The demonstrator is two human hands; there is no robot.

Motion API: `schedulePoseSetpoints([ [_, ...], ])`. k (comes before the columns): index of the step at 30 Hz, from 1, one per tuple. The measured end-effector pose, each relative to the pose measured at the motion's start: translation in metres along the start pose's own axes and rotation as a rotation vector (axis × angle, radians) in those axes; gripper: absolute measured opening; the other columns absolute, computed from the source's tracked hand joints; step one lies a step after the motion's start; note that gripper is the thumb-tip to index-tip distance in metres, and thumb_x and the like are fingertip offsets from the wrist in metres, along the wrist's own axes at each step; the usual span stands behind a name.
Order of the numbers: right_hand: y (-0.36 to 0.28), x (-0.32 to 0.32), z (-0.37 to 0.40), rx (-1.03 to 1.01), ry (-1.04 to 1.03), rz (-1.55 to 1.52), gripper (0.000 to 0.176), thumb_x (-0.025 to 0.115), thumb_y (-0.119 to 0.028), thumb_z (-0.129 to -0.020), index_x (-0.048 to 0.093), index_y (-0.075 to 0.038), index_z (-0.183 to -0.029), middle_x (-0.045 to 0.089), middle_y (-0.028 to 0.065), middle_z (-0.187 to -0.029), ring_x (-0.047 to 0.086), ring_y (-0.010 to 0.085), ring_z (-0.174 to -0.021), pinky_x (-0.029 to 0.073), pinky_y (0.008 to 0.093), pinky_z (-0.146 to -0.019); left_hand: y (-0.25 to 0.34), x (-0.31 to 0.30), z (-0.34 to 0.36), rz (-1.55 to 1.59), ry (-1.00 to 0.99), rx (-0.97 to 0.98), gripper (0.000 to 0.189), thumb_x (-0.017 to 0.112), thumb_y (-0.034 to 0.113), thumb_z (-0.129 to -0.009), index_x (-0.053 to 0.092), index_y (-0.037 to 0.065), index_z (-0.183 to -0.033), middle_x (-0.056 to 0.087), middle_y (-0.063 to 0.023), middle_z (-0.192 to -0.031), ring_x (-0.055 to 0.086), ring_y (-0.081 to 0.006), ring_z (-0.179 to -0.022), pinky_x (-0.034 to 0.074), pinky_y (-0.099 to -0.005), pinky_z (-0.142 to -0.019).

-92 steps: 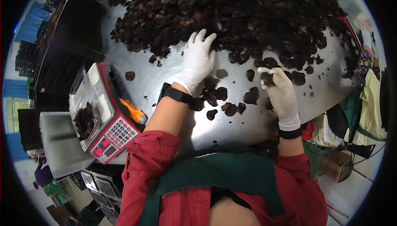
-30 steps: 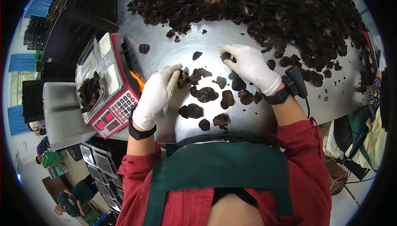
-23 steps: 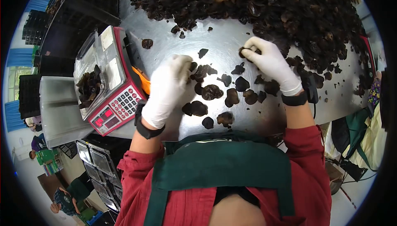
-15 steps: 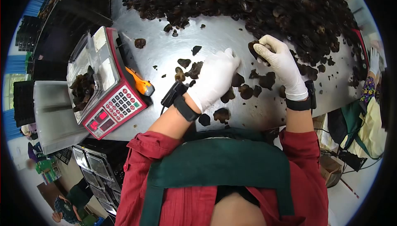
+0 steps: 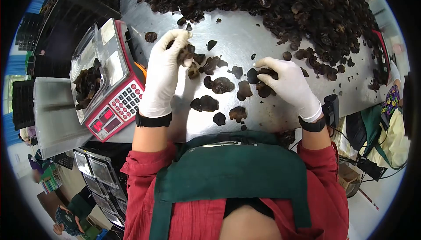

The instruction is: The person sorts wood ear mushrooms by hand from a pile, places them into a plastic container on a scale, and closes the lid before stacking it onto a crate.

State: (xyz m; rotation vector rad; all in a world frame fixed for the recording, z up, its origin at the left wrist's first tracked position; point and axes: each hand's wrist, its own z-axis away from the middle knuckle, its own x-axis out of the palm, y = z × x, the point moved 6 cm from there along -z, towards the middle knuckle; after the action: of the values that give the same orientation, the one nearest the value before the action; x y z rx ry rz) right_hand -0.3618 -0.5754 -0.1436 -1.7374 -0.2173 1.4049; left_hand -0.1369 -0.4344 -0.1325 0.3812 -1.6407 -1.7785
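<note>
My left hand (image 5: 161,75), in a white glove, is raised beside the scale with its fingers closed on a brown wood ear mushroom (image 5: 186,56). Lower on the right, my gloved right hand (image 5: 289,84) has its thumb and fingers bent around dark wood ear pieces (image 5: 264,90) at the metal table's surface. Its palm side is hidden. Between the hands lie several loose wood ears, among them a wide brown one (image 5: 222,85) and a smaller one (image 5: 244,91).
A large heap of wood ears (image 5: 280,3) covers the back of the metal table (image 5: 237,31). On the left stands a red scale (image 5: 125,104) bearing a clear plastic box with wood ears (image 5: 87,84). An orange-handled tool (image 5: 141,71) lies behind my left arm. Another person's gloved hand (image 5: 394,71) is far right.
My left hand has moved left towards the scale and now holds a wood ear. My right hand has come down and left from the heap's edge to the loose pieces.
</note>
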Motion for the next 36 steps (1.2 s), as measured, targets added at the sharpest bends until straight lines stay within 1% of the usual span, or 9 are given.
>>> schedulePoseSetpoints([
  [4,0.001,0.024,-0.006,-0.009,-0.074,0.335,0.023,0.070,-0.019,-0.084,0.066,-0.012,-0.106,0.070,0.0172,-0.086,0.068,0.0361,-0.084,0.053,0.0451,-0.073,-0.011,-0.008,0.003,0.506,-0.151,-0.123,0.030,0.059,0.028,-0.103,0.067,0.000,-0.106,0.057,-0.0031,-0.081,0.053,-0.0122,-0.068,0.042,-0.0233,-0.058],
  [8,0.000,0.029,-0.010,0.003,-0.100,0.491,0.022,0.072,-0.017,-0.082,0.064,-0.008,-0.100,0.069,0.0174,-0.082,0.067,0.0368,-0.078,0.053,0.0437,-0.070,-0.009,-0.010,0.014,0.460,-0.080,-0.154,0.026,0.060,0.024,-0.102,0.065,0.001,-0.111,0.066,-0.0111,-0.102,0.068,-0.0195,-0.082,0.051,-0.0242,-0.065],
  [11,0.000,0.001,-0.007,0.097,0.015,0.091,0.021,0.069,-0.019,-0.085,0.066,-0.006,-0.101,0.071,0.0182,-0.090,0.070,0.0360,-0.090,0.055,0.0425,-0.077,-0.007,-0.005,0.019,0.106,-0.174,-0.053,0.015,0.062,0.011,-0.097,0.068,0.002,-0.108,0.069,-0.0078,-0.098,0.066,-0.0133,-0.080,0.049,-0.0240,-0.065],
  [16,0.018,-0.025,0.006,0.292,0.083,-0.262,0.017,0.070,-0.014,-0.088,0.062,-0.003,-0.097,0.063,0.0005,-0.073,0.053,0.0056,-0.068,0.045,0.0246,-0.065,-0.023,0.028,0.037,-0.865,-0.349,0.234,0.012,0.069,0.003,-0.088,0.072,0.003,-0.099,0.068,-0.0041,-0.087,0.064,-0.0139,-0.083,0.050,-0.0267,-0.080],
  [20,0.012,-0.033,0.021,0.338,0.124,-0.418,0.008,0.065,-0.008,-0.092,0.060,-0.003,-0.097,0.056,-0.0047,-0.072,0.046,0.0025,-0.066,0.036,0.0207,-0.060,0.006,0.006,0.038,-1.060,-0.009,0.451,0.008,0.071,0.013,-0.083,0.072,0.009,-0.089,0.071,-0.0086,-0.088,0.068,-0.0271,-0.082,0.053,-0.0353,-0.076],
  [25,0.018,-0.025,0.025,0.343,0.118,-0.541,0.008,0.064,-0.007,-0.093,0.061,-0.003,-0.100,0.056,-0.0064,-0.075,0.046,0.0015,-0.069,0.036,0.0198,-0.061,-0.003,-0.013,0.067,-0.937,-0.325,0.130,0.013,0.069,0.002,-0.083,0.072,0.004,-0.095,0.070,-0.0111,-0.093,0.069,-0.0187,-0.087,0.053,-0.0294,-0.080],
  [29,0.003,-0.017,0.016,0.321,0.107,-0.561,0.009,0.064,-0.007,-0.093,0.062,-0.003,-0.101,0.056,-0.0064,-0.076,0.046,0.0014,-0.069,0.037,0.0196,-0.060,-0.033,0.011,0.097,-1.141,-0.459,0.553,0.020,0.072,0.006,-0.083,0.072,0.007,-0.103,0.066,-0.0109,-0.082,0.068,-0.0173,-0.084,0.052,-0.0298,-0.075],
  [32,-0.012,-0.011,0.011,0.325,0.063,-0.567,0.009,0.064,-0.008,-0.093,0.062,-0.003,-0.101,0.057,-0.0059,-0.076,0.047,0.0013,-0.068,0.038,0.0197,-0.059,-0.050,0.003,0.095,-1.108,-0.352,0.492,0.024,0.072,0.007,-0.084,0.071,0.007,-0.108,0.063,-0.0084,-0.076,0.066,-0.0156,-0.081,0.051,-0.0300,-0.072],
  [36,-0.027,-0.006,0.005,0.263,0.030,-0.529,0.008,0.064,-0.009,-0.094,0.064,-0.003,-0.099,0.059,-0.0058,-0.072,0.048,0.0006,-0.061,0.036,0.0190,-0.051,-0.047,-0.022,0.084,-0.396,-0.177,-0.029,0.019,0.067,0.014,-0.094,0.069,0.005,-0.111,0.062,0.0001,-0.078,0.055,-0.0083,-0.068,0.044,-0.0231,-0.066],
])
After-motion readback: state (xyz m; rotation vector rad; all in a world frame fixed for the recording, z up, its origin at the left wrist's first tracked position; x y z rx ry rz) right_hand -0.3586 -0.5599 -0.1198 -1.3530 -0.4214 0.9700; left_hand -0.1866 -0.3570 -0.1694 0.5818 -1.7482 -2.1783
